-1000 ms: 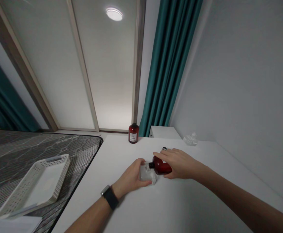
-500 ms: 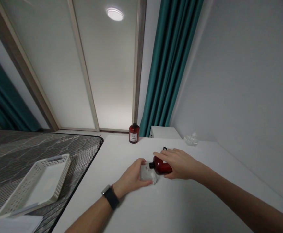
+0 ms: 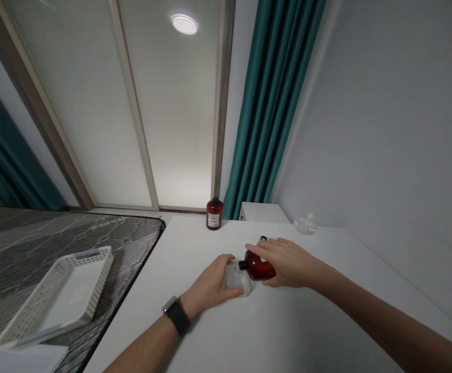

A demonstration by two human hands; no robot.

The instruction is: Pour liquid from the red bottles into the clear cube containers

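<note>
My left hand [image 3: 216,285] is closed around the side of a clear, squarish container [image 3: 238,278] on the white table. My right hand [image 3: 286,263] grips a dark red bottle [image 3: 257,267] from above. That bottle is tipped on its side, its black neck pointing left over the container's upper right edge. Whether any liquid flows from it cannot be made out. Just beyond the right hand's fingers lies a small black ring-shaped piece [image 3: 263,238], perhaps a cap. A second dark red bottle [image 3: 214,214] with a white label and black top stands upright at the table's far edge.
Crumpled clear plastic [image 3: 305,224] lies at the table's far right, near the wall. Behind the far edge is a white cabinet [image 3: 264,212]. To the left, a white perforated basket [image 3: 60,292] sits on a lower grey patterned surface [image 3: 132,243], with white sheets [image 3: 24,356] close by.
</note>
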